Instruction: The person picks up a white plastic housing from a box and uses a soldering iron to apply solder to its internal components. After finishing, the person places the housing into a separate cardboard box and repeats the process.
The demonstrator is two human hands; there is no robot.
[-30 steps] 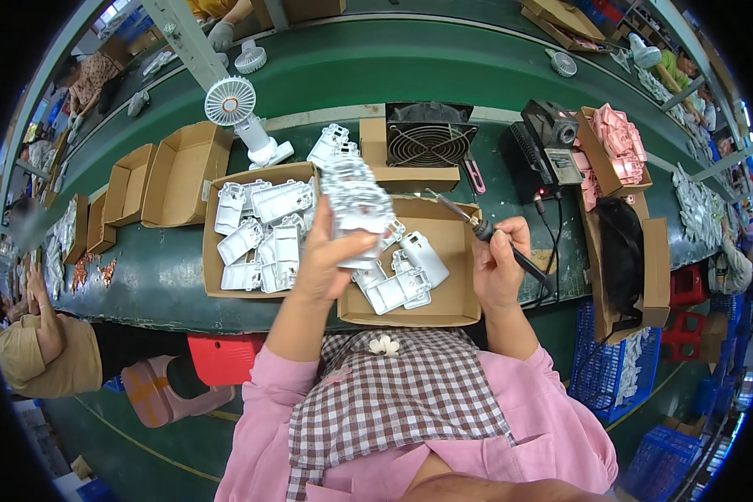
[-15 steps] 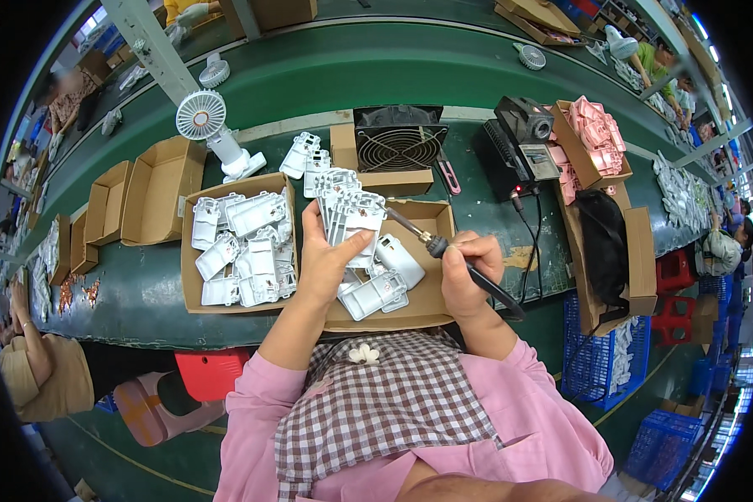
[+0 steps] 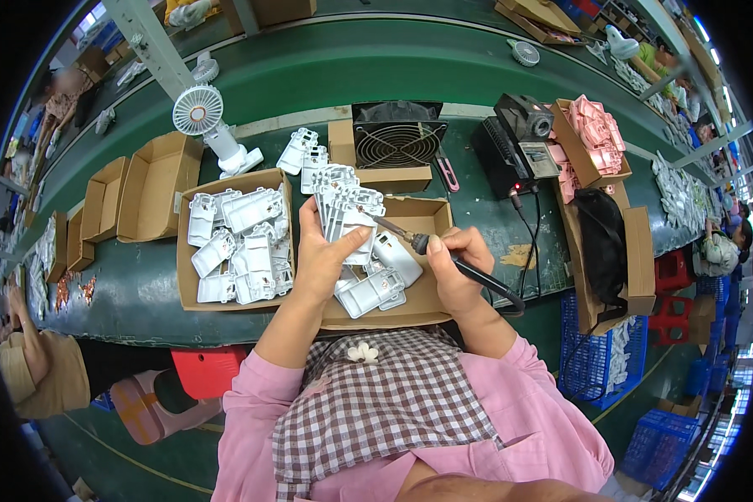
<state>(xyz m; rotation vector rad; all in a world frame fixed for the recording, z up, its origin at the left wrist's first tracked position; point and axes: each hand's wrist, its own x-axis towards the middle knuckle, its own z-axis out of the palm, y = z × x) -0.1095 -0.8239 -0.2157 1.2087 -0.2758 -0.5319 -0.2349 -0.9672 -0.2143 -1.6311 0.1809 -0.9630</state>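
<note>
My left hand [image 3: 325,255] grips a fanned stack of white plastic shells [image 3: 343,205], held upright over a shallow cardboard box [image 3: 427,219]. My right hand [image 3: 456,266] holds a black-handled soldering iron [image 3: 431,249], whose tip touches the stack's right side. More white shells [image 3: 375,280] lie in that box under my hands. To the left a second cardboard box [image 3: 188,289] is filled with several white shells [image 3: 238,243].
A black grille fan [image 3: 396,142] and a soldering station [image 3: 523,138] stand behind the boxes on the green bench [image 3: 134,293]. A white desk fan [image 3: 199,113] and empty cartons [image 3: 146,197] are at left, boxes of pink parts [image 3: 594,134] at right. Another person [image 3: 38,376] sits at lower left.
My hands and the stack have drawn slightly closer together, and the iron's tip has come in against the stack. The view shifted a little.
</note>
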